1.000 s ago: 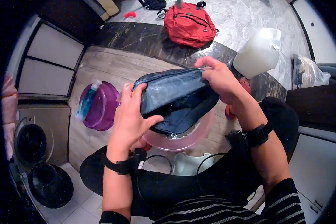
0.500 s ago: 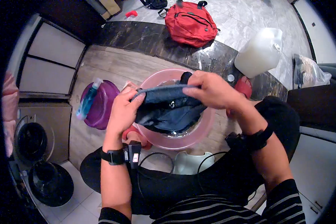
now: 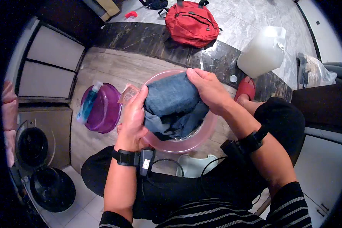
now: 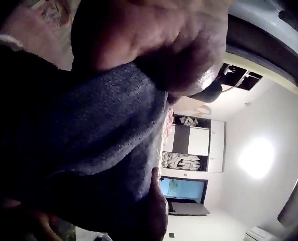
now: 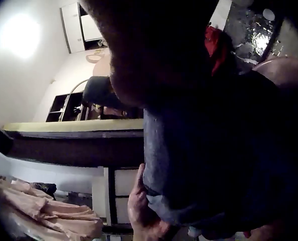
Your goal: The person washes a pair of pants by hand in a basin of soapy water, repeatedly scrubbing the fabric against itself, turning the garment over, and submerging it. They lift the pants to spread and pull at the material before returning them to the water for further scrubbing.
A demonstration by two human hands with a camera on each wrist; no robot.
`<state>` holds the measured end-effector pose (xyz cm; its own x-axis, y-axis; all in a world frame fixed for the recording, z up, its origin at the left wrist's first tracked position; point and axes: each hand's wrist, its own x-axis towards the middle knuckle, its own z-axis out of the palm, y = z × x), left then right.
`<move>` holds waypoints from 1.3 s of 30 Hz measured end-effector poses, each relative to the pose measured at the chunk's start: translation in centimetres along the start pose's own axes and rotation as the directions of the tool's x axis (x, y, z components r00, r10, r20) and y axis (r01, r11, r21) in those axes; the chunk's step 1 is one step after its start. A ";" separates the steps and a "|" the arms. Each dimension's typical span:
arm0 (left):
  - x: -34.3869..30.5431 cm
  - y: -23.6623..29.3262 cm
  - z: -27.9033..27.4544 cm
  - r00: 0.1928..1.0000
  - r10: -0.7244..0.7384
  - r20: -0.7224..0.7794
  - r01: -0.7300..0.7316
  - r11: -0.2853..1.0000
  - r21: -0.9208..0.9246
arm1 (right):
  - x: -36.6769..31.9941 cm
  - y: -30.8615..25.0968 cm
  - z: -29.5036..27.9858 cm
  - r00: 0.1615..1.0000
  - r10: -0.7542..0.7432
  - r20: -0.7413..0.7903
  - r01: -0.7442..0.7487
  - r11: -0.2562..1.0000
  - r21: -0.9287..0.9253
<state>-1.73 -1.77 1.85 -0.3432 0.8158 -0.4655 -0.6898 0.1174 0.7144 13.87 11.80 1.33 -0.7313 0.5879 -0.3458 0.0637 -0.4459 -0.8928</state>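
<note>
A dark blue denim garment hangs over a pink basin, its upper part spread in a flat panel and its lower folds reaching down into the basin. At the garment's left edge my left hand grips it, thumb along the near side. My right hand pinches the upper right corner, thumb on top. In the left wrist view the denim fills much of the picture below the palm. Across the garment in the right wrist view, the left hand shows at its edge. Most of the basin's inside is hidden under the fabric.
Left of the basin, a purple basin carries a bottle of blue liquid. A red backpack and a white jerrycan stand beyond. A small pale stool sits between the knees; a red slipper is at right.
The opening of the garment faced me earlier; its upper edge was then turned and lowered, and now the denim's outer face shows, raised between both hands. Both hands kept hold of it.
</note>
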 end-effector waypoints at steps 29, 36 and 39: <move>0.3 -3.5 2.6 0.982 -0.139 -0.130 0.111 0.973 -0.205 | -0.2 4.3 7.3 0.897 -0.336 -0.286 0.085 0.768 -0.635; 0.5 -4.8 2.3 0.977 -0.079 -0.200 0.058 0.992 -0.111 | -1.0 3.8 7.7 0.876 -0.428 -0.223 0.206 0.749 -0.630; 0.3 -5.2 2.1 0.948 -0.152 -0.279 0.120 0.984 -0.131 | -1.6 4.7 7.0 0.867 -0.489 -0.094 0.341 0.720 -0.604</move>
<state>3.04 -0.93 -0.94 -0.3980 0.5980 -0.6957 -0.8032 0.1392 0.5792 10.60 4.00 -0.26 -0.6015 0.7913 0.1101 0.2061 0.2869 -0.9355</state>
